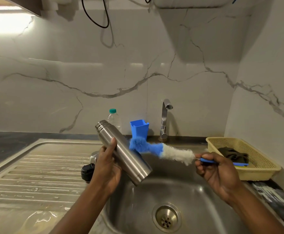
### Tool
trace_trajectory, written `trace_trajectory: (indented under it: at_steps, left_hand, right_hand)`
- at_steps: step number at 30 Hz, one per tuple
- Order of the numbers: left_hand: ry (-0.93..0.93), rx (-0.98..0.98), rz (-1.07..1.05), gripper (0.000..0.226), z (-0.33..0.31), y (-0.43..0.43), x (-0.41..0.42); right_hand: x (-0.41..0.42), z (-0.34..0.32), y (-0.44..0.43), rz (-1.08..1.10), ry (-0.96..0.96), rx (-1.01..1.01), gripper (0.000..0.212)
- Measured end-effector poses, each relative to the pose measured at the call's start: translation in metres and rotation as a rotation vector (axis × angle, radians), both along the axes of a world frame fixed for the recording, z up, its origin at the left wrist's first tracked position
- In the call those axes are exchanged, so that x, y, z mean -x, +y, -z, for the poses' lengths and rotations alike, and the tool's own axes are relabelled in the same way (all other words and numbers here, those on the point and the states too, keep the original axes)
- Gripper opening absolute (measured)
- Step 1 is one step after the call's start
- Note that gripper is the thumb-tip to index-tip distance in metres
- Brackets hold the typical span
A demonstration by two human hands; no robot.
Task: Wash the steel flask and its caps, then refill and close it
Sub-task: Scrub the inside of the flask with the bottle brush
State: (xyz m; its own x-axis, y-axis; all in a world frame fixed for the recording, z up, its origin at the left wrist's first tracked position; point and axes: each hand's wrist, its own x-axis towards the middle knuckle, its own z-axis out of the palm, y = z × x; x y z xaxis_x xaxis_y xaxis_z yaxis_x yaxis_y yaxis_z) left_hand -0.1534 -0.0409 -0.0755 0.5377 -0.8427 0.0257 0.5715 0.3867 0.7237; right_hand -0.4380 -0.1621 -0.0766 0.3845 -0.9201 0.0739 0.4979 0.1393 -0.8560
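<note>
left hand (106, 168): closed around the middle of the steel flask (123, 151), thumb laid along its body.
steel flask: held in the air over the near-left edge of the sink basin (197, 196), tilted, ridged end up and to the left, plain end down and to the right.
right hand (217, 171): fingers pinch the blue handle of the bottle brush (161, 149), over the right side of the basin.
bottle brush: outside the flask, lying roughly level; white bristles near the handle, blue bristles at the tip, tip just beside the flask body; contact cannot be confirmed.
black cap (87, 172): on the ribbed drainboard (36, 174), partly hidden behind the left hand.
steel cap (93, 156): just behind the black cap, mostly hidden.
drainboard: wet, with streaks and puddles.
tap (164, 119): behind the basin, no water seen running.
blue cup (139, 129): by the wall, left of the tap.
plastic bottle (114, 119): behind the flask, green lid on.
yellow basket (259, 173): on the counter (2, 141) right of the basin, holding a dark cloth (234, 155).
</note>
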Motion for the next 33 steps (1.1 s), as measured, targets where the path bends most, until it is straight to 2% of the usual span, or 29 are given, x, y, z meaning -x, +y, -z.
trace_trajectory:
  at_steps: [4, 8, 11, 15, 21, 26, 33]
  left_hand:
    - [-0.085, -0.018, 0.087, 0.056, 0.003, 0.001, 0.01]
    - [-0.136, -0.014, 0.066, 0.051, 0.003, 0.001, 0.009]
    - [-0.167, -0.039, 0.077, 0.044, 0.005, 0.0, 0.011]
    - [-0.212, -0.039, 0.149, 0.045, 0.008, -0.001, 0.017]
    - [-0.256, -0.065, 0.167, 0.038, 0.007, -0.001, 0.015]
    - [-0.305, -0.074, 0.239, 0.036, 0.01, 0.001, 0.022]
    - [-0.217, -0.022, 0.149, 0.041, 0.006, -0.001, 0.021]
  right_hand:
    - [-0.014, 0.005, 0.006, -0.075, 0.015, 0.037, 0.028]
    - [0.0, -0.002, 0.001, 0.008, -0.07, -0.004, 0.025]
    - [0.001, 0.0, -0.001, 0.017, -0.076, -0.016, 0.032]
    - [-0.013, 0.001, 0.005, -0.027, -0.069, 0.001, 0.026]
    - [-0.001, -0.008, 0.002, 0.057, -0.083, -0.002, 0.027]
    - [-0.01, -0.004, 0.006, 0.027, -0.072, 0.021, 0.024]
    - [-0.006, -0.01, 0.007, 0.047, -0.083, 0.02, 0.024]
